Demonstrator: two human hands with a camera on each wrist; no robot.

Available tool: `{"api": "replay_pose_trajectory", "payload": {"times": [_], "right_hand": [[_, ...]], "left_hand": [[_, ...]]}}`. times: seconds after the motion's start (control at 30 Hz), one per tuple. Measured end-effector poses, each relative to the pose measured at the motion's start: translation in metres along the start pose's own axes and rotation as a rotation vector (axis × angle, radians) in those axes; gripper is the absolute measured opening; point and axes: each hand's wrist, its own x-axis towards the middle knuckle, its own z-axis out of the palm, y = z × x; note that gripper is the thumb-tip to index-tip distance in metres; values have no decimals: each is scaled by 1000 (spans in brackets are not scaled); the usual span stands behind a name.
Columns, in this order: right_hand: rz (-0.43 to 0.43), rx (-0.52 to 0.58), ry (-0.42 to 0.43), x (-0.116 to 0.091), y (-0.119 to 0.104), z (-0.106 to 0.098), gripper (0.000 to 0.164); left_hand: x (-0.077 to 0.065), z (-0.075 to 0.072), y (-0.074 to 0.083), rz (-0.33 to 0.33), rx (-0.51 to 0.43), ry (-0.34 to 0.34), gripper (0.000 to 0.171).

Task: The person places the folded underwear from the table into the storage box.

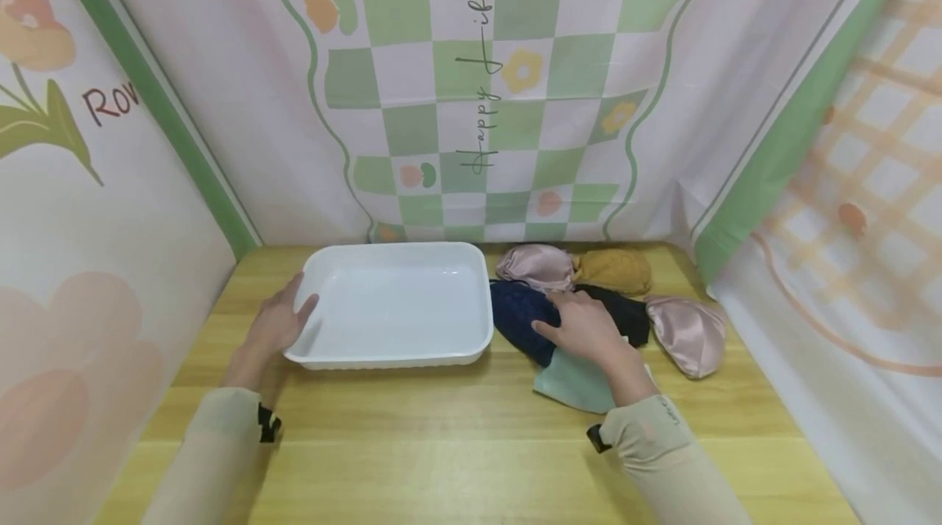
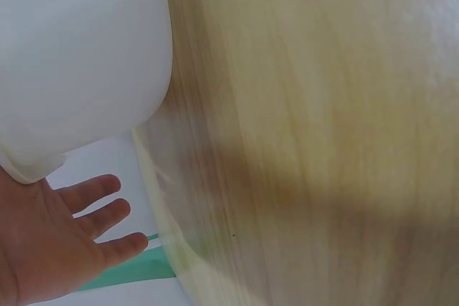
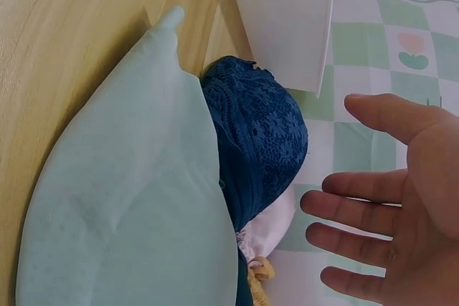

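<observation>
tray (image 1: 397, 304): 1 | pink garments (image 1: 536, 266) (image 1: 688, 334): 2 | ochre garment (image 1: 614, 272): 1 | navy garment (image 1: 518, 319): 1 | black garment (image 1: 627, 317): 1 | mint garment (image 1: 570, 379): 1 | hands (image 1: 275, 325) (image 1: 589, 329): 2 | wrist straps (image 1: 268, 424) (image 1: 598, 438): 2 | sleeves (image 1: 202, 445) (image 1: 673, 458): 2 | worktop (image 1: 441, 443): 1

White rectangular tray (image 1: 397, 304), flat, open side up; at its 3 o'clock, a domed navy lace garment (image 1: 518, 316); smooth mint garment (image 1: 570, 382) at the navy's 5 o'clock.

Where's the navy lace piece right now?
In the head view, the navy lace piece lies right of the white tray, between it and the right hand, beyond the mint-green piece.
</observation>
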Motion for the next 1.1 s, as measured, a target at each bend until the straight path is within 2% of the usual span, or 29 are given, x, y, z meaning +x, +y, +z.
{"api": "replay_pose_trajectory", "payload": {"times": [0.67, 1.1], "right_hand": [[43, 0, -19, 10, 6, 10, 73], [73, -13, -43, 17, 7, 16, 82]], "left_hand": [[-1, 1, 1, 9, -17, 16, 82], [-2, 0, 0, 12, -15, 10, 81]]}}
